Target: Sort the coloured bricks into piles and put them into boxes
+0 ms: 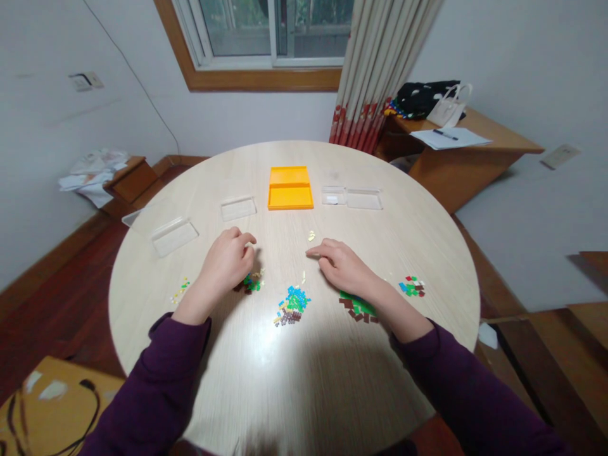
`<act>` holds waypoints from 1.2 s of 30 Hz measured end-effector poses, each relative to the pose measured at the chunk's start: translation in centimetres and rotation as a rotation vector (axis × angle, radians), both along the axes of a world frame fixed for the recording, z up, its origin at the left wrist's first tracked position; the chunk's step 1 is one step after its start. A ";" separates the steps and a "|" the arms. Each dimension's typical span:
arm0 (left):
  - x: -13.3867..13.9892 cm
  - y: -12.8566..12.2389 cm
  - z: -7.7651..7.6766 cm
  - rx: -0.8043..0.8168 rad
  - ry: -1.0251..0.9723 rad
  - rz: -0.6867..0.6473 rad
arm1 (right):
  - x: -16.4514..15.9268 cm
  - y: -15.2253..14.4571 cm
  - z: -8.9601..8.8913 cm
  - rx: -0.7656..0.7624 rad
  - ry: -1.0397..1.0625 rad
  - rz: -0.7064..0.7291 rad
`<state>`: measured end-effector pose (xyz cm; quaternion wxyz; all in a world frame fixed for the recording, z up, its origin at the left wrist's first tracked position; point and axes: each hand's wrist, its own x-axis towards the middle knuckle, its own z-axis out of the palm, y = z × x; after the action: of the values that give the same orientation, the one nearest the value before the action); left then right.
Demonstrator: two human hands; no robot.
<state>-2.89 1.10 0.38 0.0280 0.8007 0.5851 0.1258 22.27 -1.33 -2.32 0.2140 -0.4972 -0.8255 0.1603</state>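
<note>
My left hand [230, 256] hovers loosely curled at the left of the middle, index finger and thumb apart, nothing visible between them. Under and beside it lies a pile of small green, brown and pale yellow pieces [253, 283], partly hidden. My right hand [342, 263] has its index finger stretched out, the others bent under. That fingertip is close to a few pale yellow pieces [311, 235]. Below my right wrist, brown and green flat pieces [360, 309] are partly covered. Between the hands sits a heap of tiny blue, green, yellow and grey-brown pieces [293, 305].
An open orange case [291, 196] stands at the back of the round table [304, 380]. Clear plastic boxes [238, 208] flank it, with an open one [363, 199] right and another [174, 236] far left. Small coloured piles lie at left [180, 290] and right [411, 287].
</note>
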 end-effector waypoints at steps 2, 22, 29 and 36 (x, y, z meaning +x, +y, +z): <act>0.3 0.0 -0.1 0.004 -0.021 -0.016 | 0.2 0.6 -0.4 0.038 -0.089 -0.109; 4.7 1.6 -1.2 -0.090 0.100 -0.188 | 1.2 1.2 -1.5 0.065 -0.071 -0.120; 4.9 1.7 -1.3 -0.119 0.174 -0.195 | 1.3 1.1 -1.5 0.083 -0.044 -0.133; 4.5 1.5 -1.0 -0.148 0.171 -0.202 | 1.6 1.2 -1.5 0.103 -0.040 -0.166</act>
<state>1.57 2.57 -0.66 0.0496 0.8590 0.5094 0.0102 23.90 -0.10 -3.77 0.2351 -0.5555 -0.7926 0.0894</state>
